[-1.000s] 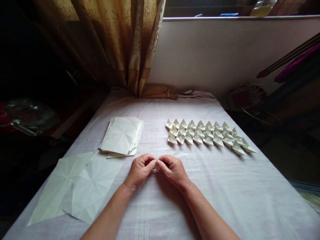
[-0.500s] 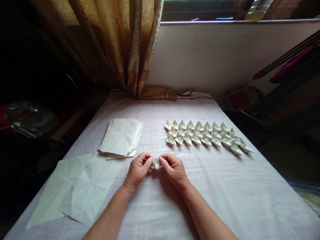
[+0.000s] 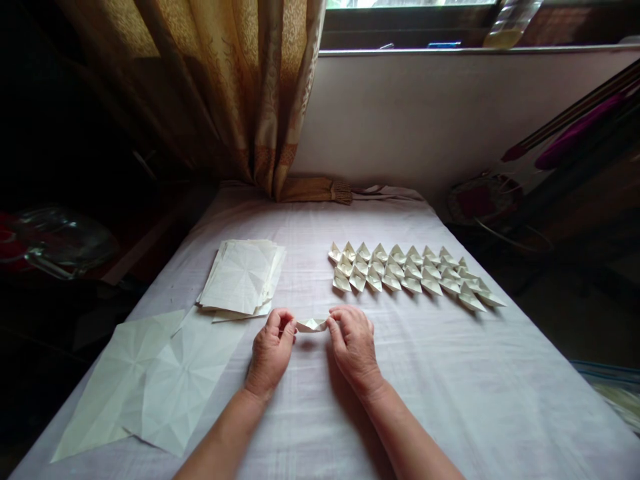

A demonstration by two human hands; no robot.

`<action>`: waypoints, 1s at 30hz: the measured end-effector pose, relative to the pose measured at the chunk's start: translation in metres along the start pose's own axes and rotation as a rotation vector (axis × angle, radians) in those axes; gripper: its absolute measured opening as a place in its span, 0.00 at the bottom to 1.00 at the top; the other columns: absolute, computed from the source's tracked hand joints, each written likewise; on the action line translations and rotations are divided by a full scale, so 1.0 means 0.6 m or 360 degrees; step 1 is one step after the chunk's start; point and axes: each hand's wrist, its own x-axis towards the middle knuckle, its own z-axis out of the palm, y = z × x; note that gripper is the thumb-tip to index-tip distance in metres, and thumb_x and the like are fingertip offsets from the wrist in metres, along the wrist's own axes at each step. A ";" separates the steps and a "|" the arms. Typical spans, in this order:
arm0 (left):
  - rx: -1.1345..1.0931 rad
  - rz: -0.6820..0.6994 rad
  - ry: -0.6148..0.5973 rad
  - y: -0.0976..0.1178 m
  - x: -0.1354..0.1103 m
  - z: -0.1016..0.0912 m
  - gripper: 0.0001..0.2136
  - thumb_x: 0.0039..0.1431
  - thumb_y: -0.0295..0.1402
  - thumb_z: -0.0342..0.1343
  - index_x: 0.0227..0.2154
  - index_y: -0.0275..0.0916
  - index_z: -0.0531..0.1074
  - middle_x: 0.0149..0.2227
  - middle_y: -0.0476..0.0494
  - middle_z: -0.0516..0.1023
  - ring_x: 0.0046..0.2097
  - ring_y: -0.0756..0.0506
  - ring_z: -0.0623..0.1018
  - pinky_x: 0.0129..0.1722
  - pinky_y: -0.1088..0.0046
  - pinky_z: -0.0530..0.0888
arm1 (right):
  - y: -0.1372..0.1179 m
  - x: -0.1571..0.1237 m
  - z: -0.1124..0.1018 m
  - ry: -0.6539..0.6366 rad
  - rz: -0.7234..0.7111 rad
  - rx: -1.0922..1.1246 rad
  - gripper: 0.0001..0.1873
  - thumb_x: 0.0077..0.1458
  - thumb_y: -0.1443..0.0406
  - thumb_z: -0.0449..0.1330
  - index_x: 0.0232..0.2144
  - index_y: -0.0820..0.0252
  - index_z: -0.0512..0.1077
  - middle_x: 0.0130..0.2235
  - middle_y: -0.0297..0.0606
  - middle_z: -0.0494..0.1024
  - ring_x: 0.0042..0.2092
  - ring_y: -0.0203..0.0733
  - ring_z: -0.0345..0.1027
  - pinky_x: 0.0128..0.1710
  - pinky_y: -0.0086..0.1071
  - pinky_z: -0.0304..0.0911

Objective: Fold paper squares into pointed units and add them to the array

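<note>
The paper boat [image 3: 312, 326] is whitish, long and low, peaked mid-length. Left hand [image 3: 271, 347] and right hand [image 3: 355, 345] pinch its ends.

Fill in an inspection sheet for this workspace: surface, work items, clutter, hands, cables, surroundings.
Surface: pale cloth, lightly wrinkled.
Work items: small folded paper piece between the hands; folded paper boats in rows, right of centre; paper stack and overlapping creased sheets on the left.
Clutter: brown fringed cloth at the far edge.
Hands: left hand and right hand each pinch one end of the folded piece.
Cables: pale cord-like line beyond the right edge; type unclear.
Surroundings: gold curtain, pale wall, dim sides.
</note>
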 end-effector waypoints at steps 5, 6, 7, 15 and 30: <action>0.0598 0.0776 -0.0267 0.022 -0.020 -0.028 0.13 0.60 0.28 0.50 0.43 0.45 0.75 0.43 0.42 0.75 0.46 0.43 0.74 0.49 0.62 0.72 | 0.005 -0.015 -0.002 -0.0076 -0.0101 -0.0069 0.08 0.60 0.65 0.53 0.31 0.55 0.71 0.44 0.40 0.77 0.54 0.49 0.63 0.55 0.44 0.50; 0.0688 0.0840 -0.0304 0.028 -0.021 -0.030 0.12 0.59 0.28 0.52 0.42 0.45 0.76 0.46 0.41 0.74 0.48 0.42 0.73 0.51 0.61 0.71 | 0.006 -0.016 -0.001 -0.0077 -0.0097 -0.0074 0.08 0.60 0.65 0.53 0.31 0.55 0.72 0.44 0.40 0.77 0.55 0.49 0.63 0.56 0.45 0.50; 0.0768 0.0880 -0.0334 0.034 -0.021 -0.032 0.11 0.58 0.28 0.54 0.42 0.45 0.76 0.48 0.41 0.73 0.50 0.41 0.72 0.52 0.60 0.70 | 0.006 -0.017 -0.001 -0.0081 -0.0094 -0.0078 0.08 0.60 0.65 0.53 0.32 0.55 0.72 0.44 0.40 0.77 0.55 0.49 0.63 0.56 0.45 0.50; 0.0932 0.0991 -0.0481 0.037 0.004 -0.028 0.07 0.63 0.32 0.53 0.34 0.44 0.76 0.44 0.43 0.76 0.47 0.42 0.72 0.50 0.60 0.67 | 0.007 -0.020 -0.003 -0.0091 -0.0111 -0.0130 0.08 0.60 0.66 0.53 0.34 0.55 0.72 0.47 0.42 0.76 0.56 0.50 0.63 0.57 0.47 0.52; 0.1007 0.0709 -0.0633 0.039 0.034 -0.012 0.08 0.64 0.33 0.50 0.30 0.40 0.71 0.38 0.45 0.74 0.44 0.43 0.70 0.49 0.61 0.64 | 0.004 0.014 -0.005 -0.0467 -0.0236 -0.0321 0.07 0.57 0.62 0.60 0.28 0.56 0.73 0.55 0.43 0.73 0.60 0.54 0.58 0.57 0.50 0.51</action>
